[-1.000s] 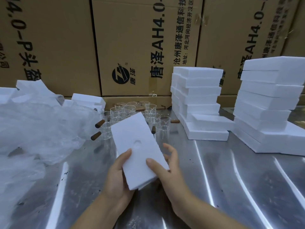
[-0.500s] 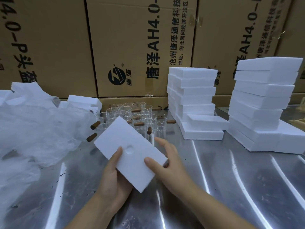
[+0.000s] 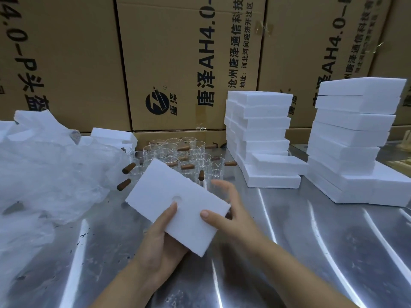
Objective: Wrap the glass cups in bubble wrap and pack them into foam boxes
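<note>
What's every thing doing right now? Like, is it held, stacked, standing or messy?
Foam box: closed, tilted, held above the table.
Left hand: grips the box from beneath.
Right hand: thumb pressing the box top, fingers spread.
Glass cups: upright, bare, crowded together.
Bubble wrap: crumpled in a heap.
Foam box stacks: two uneven piles.
Cardboard cartons: shut.

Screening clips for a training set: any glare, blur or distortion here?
Head view: glare streaks the steel table; head view too: wide-angle bending tilts the foam stacks and cartons near the edges; the right hand looks slightly soft at its fingertips.
</note>
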